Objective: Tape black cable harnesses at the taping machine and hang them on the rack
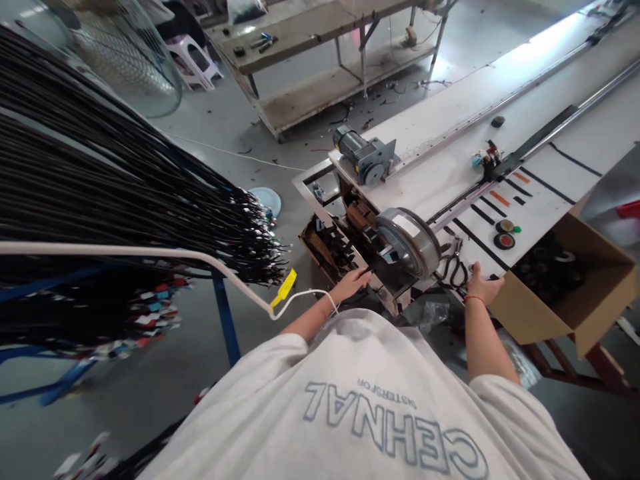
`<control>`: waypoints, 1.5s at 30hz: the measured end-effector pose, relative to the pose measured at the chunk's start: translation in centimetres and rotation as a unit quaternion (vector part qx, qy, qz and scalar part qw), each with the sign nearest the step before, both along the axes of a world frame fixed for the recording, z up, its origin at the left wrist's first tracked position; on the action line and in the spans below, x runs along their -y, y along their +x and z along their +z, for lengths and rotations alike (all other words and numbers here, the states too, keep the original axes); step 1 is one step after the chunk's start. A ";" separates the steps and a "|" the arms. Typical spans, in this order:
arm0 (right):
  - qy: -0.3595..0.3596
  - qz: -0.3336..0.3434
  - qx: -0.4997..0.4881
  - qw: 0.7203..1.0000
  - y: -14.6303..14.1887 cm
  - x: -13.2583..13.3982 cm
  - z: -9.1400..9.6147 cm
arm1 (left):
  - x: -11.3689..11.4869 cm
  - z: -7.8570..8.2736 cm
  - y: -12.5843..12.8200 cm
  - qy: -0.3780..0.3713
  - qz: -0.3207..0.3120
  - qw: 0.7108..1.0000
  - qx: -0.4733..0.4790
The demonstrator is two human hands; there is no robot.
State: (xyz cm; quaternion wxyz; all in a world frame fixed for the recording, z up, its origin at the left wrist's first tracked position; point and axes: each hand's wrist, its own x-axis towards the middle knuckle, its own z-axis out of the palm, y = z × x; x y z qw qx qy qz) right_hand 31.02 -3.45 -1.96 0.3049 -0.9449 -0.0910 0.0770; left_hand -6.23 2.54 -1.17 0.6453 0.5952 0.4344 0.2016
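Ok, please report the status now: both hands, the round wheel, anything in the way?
Left hand beside the round wheel, grip unclear. Right hand at the white table's edge. Scissors between wheel and right hand; open cardboard box alongside.

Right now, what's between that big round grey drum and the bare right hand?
Black-handled metal scissors lie between the drum and the right hand, in the head view.
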 end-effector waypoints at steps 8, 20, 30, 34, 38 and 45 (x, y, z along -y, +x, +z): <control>0.002 0.000 0.005 1.000 0.2 0.1 -0.4 | 2.2 0.5 -2.3 0.076 -0.047 0.987 -0.130; 0.014 -0.012 -0.024 1.000 -0.3 0.3 0.6 | 4.9 -0.4 -5.1 0.111 0.027 0.985 -0.133; 0.000 0.007 -0.021 1.000 -0.3 0.5 0.4 | 2.3 1.0 -1.2 0.107 0.022 0.985 -0.134; -0.004 0.014 -0.020 1.000 -0.3 0.7 0.3 | 1.9 0.9 -0.6 0.116 0.024 0.985 -0.125; -0.024 0.007 -0.019 1.000 -0.6 0.9 0.7 | 1.7 0.4 -0.5 0.061 0.027 0.990 -0.123; 0.131 0.308 -0.135 0.932 -5.0 -7.6 7.8 | -2.6 1.8 3.0 -0.085 0.086 0.993 0.011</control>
